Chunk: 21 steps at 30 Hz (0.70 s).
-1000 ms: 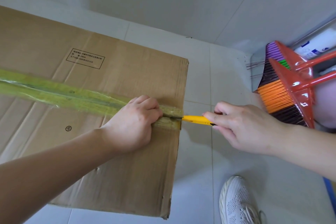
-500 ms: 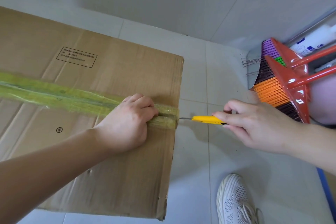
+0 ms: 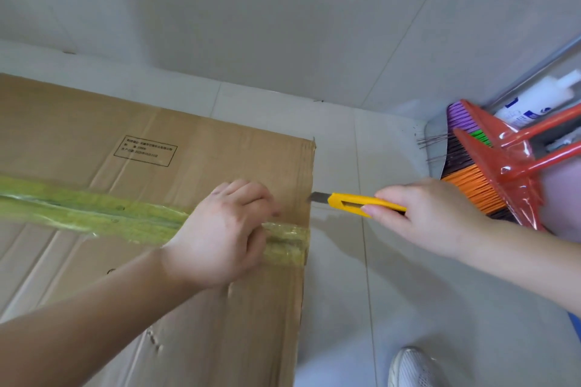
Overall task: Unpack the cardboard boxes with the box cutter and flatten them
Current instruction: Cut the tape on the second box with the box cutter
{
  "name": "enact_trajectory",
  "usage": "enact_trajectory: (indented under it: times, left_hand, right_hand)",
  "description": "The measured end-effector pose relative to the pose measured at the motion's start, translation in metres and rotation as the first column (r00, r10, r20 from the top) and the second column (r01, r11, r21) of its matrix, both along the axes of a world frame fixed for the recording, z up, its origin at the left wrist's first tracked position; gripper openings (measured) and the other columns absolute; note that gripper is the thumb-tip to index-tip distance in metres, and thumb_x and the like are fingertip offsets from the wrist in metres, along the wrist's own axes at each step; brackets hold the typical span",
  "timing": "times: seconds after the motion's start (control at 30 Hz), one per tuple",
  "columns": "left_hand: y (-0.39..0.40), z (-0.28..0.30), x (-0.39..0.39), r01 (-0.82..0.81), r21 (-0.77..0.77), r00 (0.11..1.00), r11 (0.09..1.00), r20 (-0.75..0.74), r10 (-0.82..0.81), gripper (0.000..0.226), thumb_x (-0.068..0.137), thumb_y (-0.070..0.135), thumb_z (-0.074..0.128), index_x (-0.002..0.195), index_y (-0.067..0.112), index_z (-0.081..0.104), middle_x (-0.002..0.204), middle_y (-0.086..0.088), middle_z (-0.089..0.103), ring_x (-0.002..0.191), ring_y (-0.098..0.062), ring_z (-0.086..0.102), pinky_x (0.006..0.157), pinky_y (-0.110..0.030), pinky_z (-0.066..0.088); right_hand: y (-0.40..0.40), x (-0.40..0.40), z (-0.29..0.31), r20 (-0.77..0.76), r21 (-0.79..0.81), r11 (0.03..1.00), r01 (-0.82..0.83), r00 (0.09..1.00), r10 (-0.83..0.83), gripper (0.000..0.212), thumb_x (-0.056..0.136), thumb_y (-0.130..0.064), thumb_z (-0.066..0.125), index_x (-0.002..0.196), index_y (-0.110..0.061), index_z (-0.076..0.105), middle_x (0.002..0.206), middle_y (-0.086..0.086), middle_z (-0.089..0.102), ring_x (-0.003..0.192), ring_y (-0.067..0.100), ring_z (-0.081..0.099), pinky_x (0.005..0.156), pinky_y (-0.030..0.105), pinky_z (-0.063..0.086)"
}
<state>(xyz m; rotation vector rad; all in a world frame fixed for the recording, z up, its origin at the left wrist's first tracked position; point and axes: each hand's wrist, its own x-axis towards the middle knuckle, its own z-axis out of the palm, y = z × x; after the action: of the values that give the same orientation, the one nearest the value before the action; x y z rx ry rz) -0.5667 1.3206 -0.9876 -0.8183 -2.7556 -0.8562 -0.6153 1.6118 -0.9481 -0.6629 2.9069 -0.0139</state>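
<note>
Brown corrugated cardboard box (image 3: 151, 229), taped seam up, fills 9 o'clock. Left hand (image 3: 224, 236) curls onto yellow-green tape (image 3: 94, 214). Right hand (image 3: 427, 217) grips yellow box cutter (image 3: 355, 202), blade clear of the edge. Board likely light, stiff; tape slick. Brace beside the seam.

Red brooms (image 3: 509, 163), white shoe (image 3: 412, 367)

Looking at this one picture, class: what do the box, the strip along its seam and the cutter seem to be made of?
Cardboard box: brown corrugated cardboard, matte, judging by creases and dents.
Packing tape: glossy yellowish-green plastic film, wrinkled and catching light.
Box cutter, held by the right hand: smooth yellow body, probably plastic; the grey blade looks like metal.
</note>
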Motion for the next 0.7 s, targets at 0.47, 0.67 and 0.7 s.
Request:
enact_trajectory:
  times: [0.47, 0.67, 0.7]
  left_hand:
    - [0.051, 0.04, -0.044, 0.218, -0.302, 0.975, 0.928, 0.027, -0.22, 0.026, 0.099, 0.028, 0.045, 0.092, 0.012, 0.065, 0.073, -0.004, 0.063, 0.074, -0.028, 0.052, 0.086, -0.038, 0.041]
    - [0.042, 0.049, -0.051, 0.18, -0.24, 0.971, 0.954, 0.198, -0.133, 0.037, 0.092, 0.044, 0.038, 0.091, 0.023, 0.068, 0.065, 0.0, 0.059, 0.07, -0.023, 0.052, 0.087, -0.036, 0.04]
    - [0.042, 0.05, -0.052, 0.173, -0.24, 0.97, 0.955, 0.208, -0.124, 0.037, 0.091, 0.046, 0.037, 0.091, 0.024, 0.068, 0.064, -0.001, 0.058, 0.069, -0.023, 0.052, 0.086, -0.037, 0.04]
  right_hand:
    - [-0.034, -0.006, 0.025, -0.103, -0.026, 0.892, -0.451, 0.889, 0.446, 0.029, 0.088, -0.032, 0.045, 0.096, -0.012, 0.064, 0.063, 0.002, 0.057, 0.056, 0.033, 0.053, 0.046, 0.035, 0.041]
    - [-0.033, -0.014, 0.029, -0.042, -0.089, 0.819, -0.567, 0.824, 0.565, 0.036, 0.085, -0.014, 0.058, 0.117, 0.002, 0.062, 0.07, 0.008, 0.059, 0.049, 0.031, 0.052, 0.04, 0.032, 0.042]
    - [-0.033, -0.015, 0.03, -0.043, -0.1, 0.812, -0.575, 0.818, 0.574, 0.038, 0.082, -0.011, 0.061, 0.117, 0.003, 0.062, 0.069, 0.008, 0.058, 0.047, 0.031, 0.051, 0.039, 0.031, 0.041]
